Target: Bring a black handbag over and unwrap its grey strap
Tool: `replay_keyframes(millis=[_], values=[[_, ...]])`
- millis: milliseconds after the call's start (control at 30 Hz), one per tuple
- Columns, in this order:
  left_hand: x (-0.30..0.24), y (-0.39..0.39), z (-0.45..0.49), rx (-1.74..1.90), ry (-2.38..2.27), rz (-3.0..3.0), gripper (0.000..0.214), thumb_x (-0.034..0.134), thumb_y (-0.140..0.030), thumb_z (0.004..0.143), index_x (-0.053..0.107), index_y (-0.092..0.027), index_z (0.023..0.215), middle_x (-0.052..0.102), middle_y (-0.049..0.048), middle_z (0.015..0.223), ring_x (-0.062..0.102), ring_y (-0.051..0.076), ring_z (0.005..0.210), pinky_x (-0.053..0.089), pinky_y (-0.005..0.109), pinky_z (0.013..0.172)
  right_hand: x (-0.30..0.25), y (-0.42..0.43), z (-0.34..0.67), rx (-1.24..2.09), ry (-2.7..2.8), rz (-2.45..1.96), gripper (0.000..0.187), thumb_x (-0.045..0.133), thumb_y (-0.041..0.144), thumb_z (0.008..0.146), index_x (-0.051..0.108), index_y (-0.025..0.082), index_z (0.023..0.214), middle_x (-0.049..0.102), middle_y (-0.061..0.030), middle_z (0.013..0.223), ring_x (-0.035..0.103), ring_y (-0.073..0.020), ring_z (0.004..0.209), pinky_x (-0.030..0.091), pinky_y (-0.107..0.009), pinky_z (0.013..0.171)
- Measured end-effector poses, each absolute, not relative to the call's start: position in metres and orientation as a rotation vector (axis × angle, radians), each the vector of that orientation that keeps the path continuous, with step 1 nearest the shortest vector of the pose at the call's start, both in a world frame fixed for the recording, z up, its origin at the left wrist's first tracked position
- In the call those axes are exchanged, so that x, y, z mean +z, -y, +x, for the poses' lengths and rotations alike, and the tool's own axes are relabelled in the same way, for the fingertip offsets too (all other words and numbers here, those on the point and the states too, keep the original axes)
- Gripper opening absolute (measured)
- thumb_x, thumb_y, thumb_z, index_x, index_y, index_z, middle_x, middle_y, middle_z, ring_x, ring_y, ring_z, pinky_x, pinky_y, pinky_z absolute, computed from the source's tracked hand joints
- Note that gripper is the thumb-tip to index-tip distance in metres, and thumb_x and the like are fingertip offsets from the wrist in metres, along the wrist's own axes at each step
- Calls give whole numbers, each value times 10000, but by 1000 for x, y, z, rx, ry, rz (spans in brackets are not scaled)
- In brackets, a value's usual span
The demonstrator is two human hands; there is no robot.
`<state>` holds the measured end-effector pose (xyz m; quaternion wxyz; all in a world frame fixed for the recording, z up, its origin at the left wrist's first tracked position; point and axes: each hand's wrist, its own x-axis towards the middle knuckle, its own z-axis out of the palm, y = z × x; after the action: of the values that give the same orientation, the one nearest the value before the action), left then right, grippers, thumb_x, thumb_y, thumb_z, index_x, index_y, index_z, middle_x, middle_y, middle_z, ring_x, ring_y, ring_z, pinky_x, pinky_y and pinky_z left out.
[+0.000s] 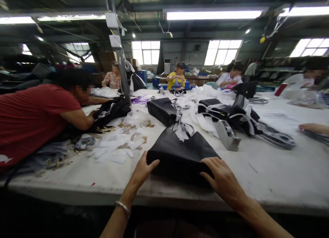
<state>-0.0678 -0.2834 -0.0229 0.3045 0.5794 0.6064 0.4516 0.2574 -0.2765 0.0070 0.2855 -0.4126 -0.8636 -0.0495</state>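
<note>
A black handbag (182,152) lies on its side at the table's front edge, its base toward me and its straps pointing away. My left hand (145,167) grips the bag's near left corner, thumb on top and the other fingers hidden behind it. Across the near right corner, my right hand (218,174) is closed, fingers over the upper edge and thumb on the base. White wrapping (183,131) sits around the straps at the far end. Just beyond lies a second black bag (163,109), also with wrapped straps.
Paper and cardboard scraps (120,145) are strewn to the left. A tape dispenser (227,135) and more black bags (228,111) stand to the right. A metal post (120,59) rises from the table. A co-worker in a red shirt (43,118) leans in from the left; several others work farther back.
</note>
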Motion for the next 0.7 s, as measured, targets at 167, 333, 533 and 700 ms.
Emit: replay_keyframes(millis=[167,333,533,700], values=[[-9,346,-59,905,-1683,1582,500,642,-464,766,557,-177,1166,684,71,1035,642,255,928,503,376,852,4,315,291,-23,2325,-1143,307,650,255,847,559,248,1140,631,-66,1052,584,-267,965,480,-415,839],[26,370,-42,900,-1763,1933,541,660,-337,769,523,-213,1278,606,104,1250,560,282,1164,451,439,996,13,330,301,305,2415,-1279,212,630,438,868,641,279,1008,656,-32,941,619,-226,873,515,-350,764],[30,343,8,576,-1508,2434,719,774,-465,695,508,-281,1337,561,79,1357,496,293,1263,318,523,1122,28,296,279,548,2480,-1297,217,575,432,905,668,255,987,664,-37,980,613,-226,934,495,-377,846],[21,334,10,518,-1461,2345,663,769,-528,675,594,-257,1255,634,85,1262,569,288,1182,302,539,1131,28,231,262,649,2560,-1271,355,530,409,922,633,193,1183,623,-95,1240,562,-242,1153,428,-381,1020]])
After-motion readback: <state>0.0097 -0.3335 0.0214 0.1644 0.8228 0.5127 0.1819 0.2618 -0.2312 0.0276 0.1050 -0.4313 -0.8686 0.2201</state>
